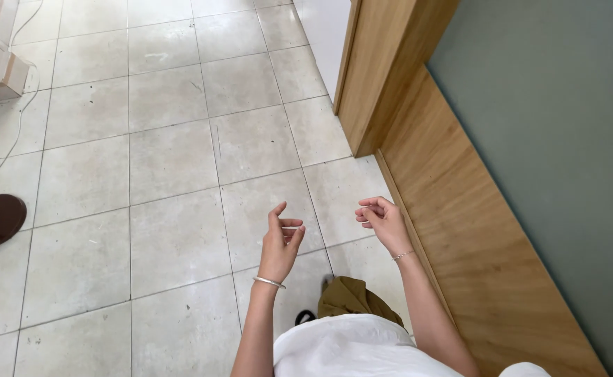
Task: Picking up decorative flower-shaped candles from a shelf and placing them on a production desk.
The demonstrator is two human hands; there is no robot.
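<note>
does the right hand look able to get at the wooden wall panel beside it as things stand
Probably yes. The right hand hangs in the air with fingers curled and nothing in it, close beside the wooden wall panel, and nothing stands between them.

Bright, even daylight, soft shadows, sharp focus, with slight wide-angle bending at edges.
</note>
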